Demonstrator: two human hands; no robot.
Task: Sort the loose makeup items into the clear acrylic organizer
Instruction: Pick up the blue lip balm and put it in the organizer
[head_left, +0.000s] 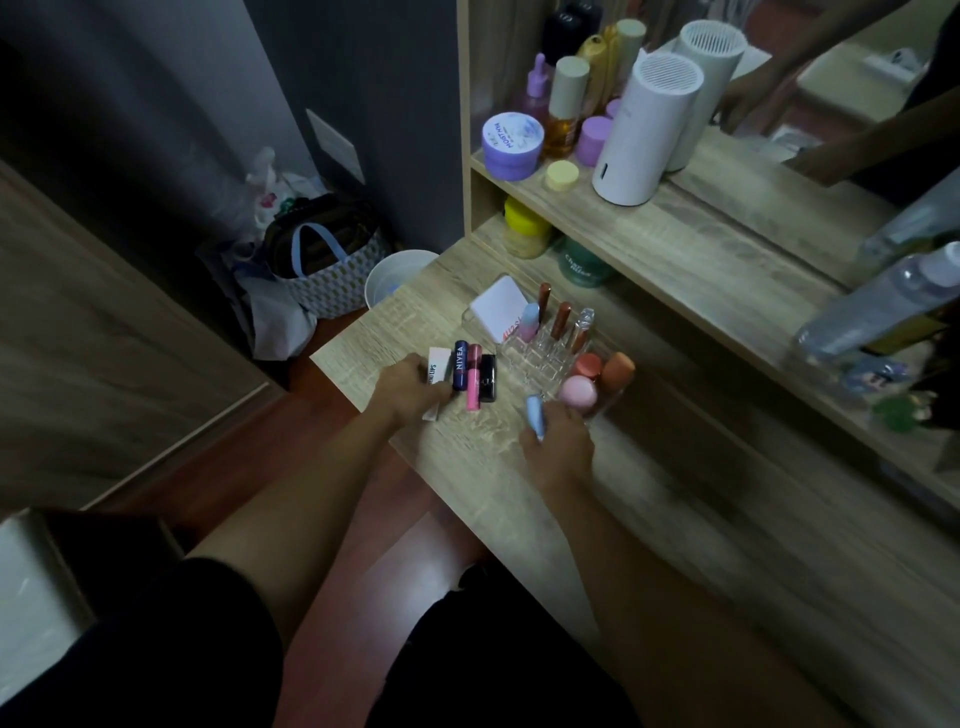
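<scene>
On desk, far right: organizer (545, 348) part filled
Near left: four tubes (470, 371) unsorted
Left hand (410, 387): fingers closed on white tube (432, 374)
Right hand (558, 441): fingers wrapped round blue tube (535, 414)

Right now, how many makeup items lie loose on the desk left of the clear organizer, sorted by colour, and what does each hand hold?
White tube, under the left hand: 1
Navy Nivea stick: 1
Pink tube: 1
Black tube: 1
Light blue tube, gripped by the right hand: 1
Total: 5
</scene>
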